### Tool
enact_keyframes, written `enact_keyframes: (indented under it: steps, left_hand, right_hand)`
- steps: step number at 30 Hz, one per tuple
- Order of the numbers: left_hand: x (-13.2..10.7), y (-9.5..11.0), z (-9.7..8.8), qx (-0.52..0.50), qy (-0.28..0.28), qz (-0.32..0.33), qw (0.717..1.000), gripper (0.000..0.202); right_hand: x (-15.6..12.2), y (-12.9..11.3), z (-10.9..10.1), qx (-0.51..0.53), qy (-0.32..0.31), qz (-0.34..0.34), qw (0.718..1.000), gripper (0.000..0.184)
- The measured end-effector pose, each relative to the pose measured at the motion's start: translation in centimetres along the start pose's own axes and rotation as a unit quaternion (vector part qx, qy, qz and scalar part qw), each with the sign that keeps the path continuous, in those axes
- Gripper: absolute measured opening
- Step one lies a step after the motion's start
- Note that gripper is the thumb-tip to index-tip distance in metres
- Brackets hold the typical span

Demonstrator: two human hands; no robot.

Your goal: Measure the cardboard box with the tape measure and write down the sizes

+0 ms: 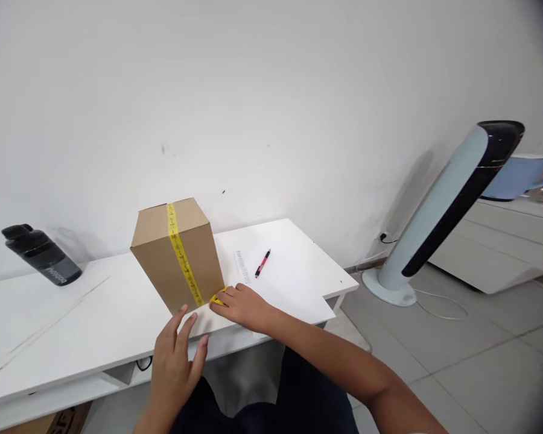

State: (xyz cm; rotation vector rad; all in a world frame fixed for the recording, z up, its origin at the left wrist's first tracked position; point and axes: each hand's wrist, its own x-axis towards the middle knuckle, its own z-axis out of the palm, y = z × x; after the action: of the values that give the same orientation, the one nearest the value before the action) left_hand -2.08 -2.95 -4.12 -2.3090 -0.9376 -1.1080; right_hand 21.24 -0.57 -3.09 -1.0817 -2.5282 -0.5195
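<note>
A brown cardboard box stands on the white desk, with a strip of yellow tape bearing red print down its top and front. My right hand rests on the desk by the box's lower right corner, its fingers closed over a small yellow object. Most of that object is hidden, so its kind is unclear. Before the box's lower front edge, my left hand is open with fingers apart, holding nothing. Whether its fingertips touch the box is hard to tell.
White paper sheets lie to the right, with a red and black pen on top. At the desk's left stands a dark bottle. A tower fan stands on the floor at right, near a white cabinet carrying a blue container.
</note>
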Motion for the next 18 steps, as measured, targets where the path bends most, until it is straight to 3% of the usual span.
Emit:
enact_keyframes:
  steps: [7, 10, 12, 14, 15, 18]
  left_hand:
    - [-0.2, -1.3, 4.1, -0.032, -0.128, -0.026, 0.991, 0.053]
    - [-0.4, -1.7, 5.9, -0.032, -0.156, -0.043, 0.986, 0.051]
    - [-0.8, -1.6, 6.7, -0.01, -0.16, -0.054, 0.986, 0.05]
    - [-1.2, -1.2, 7.2, 0.01, -0.15, -0.065, 0.987, 0.05]
    - [-1.3, -1.0, 7.3, 0.016, -0.142, -0.071, 0.987, 0.05]
    - [-1.2, -0.3, 7.5, 0.023, -0.128, -0.1, 0.986, 0.051]
  right_hand:
    - [1.2, -0.9, 3.0, 0.004, -0.005, -0.036, 0.999, 0.03]
    - [0.4, 0.1, 3.3, 0.007, 0.009, -0.055, 0.998, 0.033]
    - [-1.0, 2.5, 2.7, -0.002, -0.007, -0.031, 0.999, 0.034]
    - [-2.6, 6.2, 1.4, -0.03, -0.077, 0.067, 0.994, 0.038]
    - [-3.2, 8.3, 0.8, -0.059, -0.134, 0.157, 0.977, 0.043]
    - [-4.1, 14.2, -0.5, -0.107, -0.198, 0.234, 0.946, 0.046]
